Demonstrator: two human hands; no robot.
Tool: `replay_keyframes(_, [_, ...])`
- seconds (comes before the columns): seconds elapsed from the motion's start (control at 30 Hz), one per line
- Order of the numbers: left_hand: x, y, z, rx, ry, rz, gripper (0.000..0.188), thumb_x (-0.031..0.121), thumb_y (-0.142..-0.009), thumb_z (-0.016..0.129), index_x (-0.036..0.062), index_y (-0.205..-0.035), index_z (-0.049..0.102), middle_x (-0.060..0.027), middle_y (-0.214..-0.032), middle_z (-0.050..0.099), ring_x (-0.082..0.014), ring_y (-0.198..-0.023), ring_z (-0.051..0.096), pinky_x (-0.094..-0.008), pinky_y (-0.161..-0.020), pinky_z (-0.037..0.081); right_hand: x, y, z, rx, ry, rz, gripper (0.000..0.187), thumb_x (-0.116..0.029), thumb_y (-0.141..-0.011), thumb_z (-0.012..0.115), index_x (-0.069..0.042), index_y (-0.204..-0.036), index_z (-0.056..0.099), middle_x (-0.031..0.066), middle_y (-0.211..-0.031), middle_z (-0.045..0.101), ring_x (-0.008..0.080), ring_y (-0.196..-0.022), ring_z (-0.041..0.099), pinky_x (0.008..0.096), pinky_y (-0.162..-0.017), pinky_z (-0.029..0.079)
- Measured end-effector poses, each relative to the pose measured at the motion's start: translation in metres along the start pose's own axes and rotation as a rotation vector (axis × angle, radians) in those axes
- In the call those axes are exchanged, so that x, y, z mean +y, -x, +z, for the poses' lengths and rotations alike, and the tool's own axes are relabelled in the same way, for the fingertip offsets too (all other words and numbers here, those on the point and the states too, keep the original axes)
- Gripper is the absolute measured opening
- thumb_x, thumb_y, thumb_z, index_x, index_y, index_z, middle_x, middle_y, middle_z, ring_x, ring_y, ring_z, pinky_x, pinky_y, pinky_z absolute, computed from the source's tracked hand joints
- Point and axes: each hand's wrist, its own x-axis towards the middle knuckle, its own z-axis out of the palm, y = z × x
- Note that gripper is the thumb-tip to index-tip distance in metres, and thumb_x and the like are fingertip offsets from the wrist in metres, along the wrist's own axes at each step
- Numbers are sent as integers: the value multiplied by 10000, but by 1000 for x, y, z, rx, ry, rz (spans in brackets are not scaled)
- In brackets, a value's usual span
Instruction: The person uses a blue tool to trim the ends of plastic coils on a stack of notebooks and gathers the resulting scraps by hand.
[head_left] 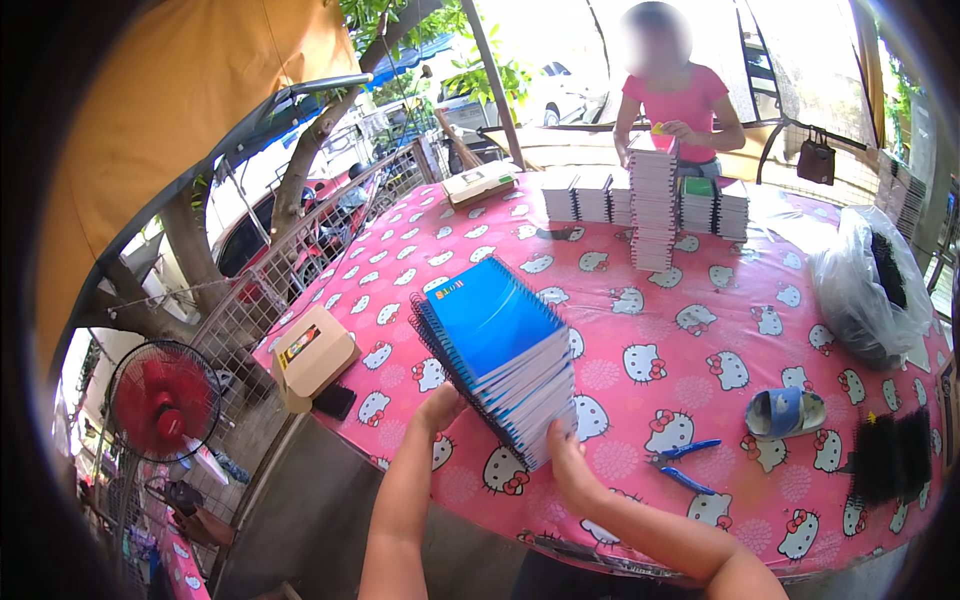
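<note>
A stack of spiral-bound notebooks (490, 315) with a bright blue top cover stands at the middle of the table, its black coils along the left side. My left hand (442, 406) grips the coil side low down, its fingers partly hidden by the stack. On the near right corner, my right hand (567, 458) presses against the white page edges. Right of that hand lie blue-handled pliers (686, 466), with their jaws pointing left. Farther right is a roll of blue and white tape (784, 413).
Across the pink patterned table (650, 320), a person in a pink shirt (690, 110) stands behind a tall notebook pile (653, 210) and shorter piles. Black coils (890, 455) and a plastic bag (872, 285) lie right; a cardboard box (315, 355), phone (335, 401) and fan (163, 400) are left.
</note>
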Motion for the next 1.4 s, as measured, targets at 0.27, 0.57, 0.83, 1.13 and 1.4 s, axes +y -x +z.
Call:
replay_keyframes(0.27, [14, 114, 71, 121, -98, 22, 406, 302, -987, 394, 32, -1223, 585, -62, -1201, 630, -204, -1072, 582, -373, -980, 405, -22, -64, -33, -145, 86, -26, 941, -794, -838, 314, -14, -1352, 427, 227, -1313, 479, 345, -1228, 436, 475, -1030, 321])
replay_keyframes(0.57, [-25, 146, 182, 470, 232, 128, 415, 289, -1016, 364, 25, -1301, 507, -76, -1270, 578, -203, -1141, 540, -375, -1002, 400, -67, -114, -66, -559, 4, -30, 651, -605, -941, 328, -87, -1268, 548, 62, -1144, 620, 187, -1034, 549, 361, -907, 394])
replay_keyframes(0.83, [-38, 168, 212, 424, 502, 129, 508, 278, -999, 470, 35, -1425, 334, -80, -1390, 447, -206, -1268, 443, -370, -1069, 321, -62, -136, -66, -576, -91, -31, 577, -555, -941, 448, -97, -1275, 560, 53, -1276, 588, 193, -1109, 557, 340, -964, 395])
replay_keyframes(1.13, [129, 133, 157, 307, 50, 755, 765, 634, -942, 323, 233, -1534, 50, -86, -1600, 7, -342, -1433, 166, -544, -1129, 91, -122, -19, -56, 192, 250, -1329, 674, -518, -971, 410, 28, -1367, 425, 266, -1466, 322, 367, -1377, 302, 458, -1111, 239])
replay_keyframes(1.4, [163, 99, 191, -129, 148, 683, 869, 727, -898, 190, 114, -1513, 206, -111, -1519, 298, -253, -1368, 323, -381, -1119, 268, -139, -10, -9, 45, 341, -1643, 953, -734, -867, 330, 15, -1456, 286, 273, -1521, 193, 437, -1416, 160, 510, -1133, 89])
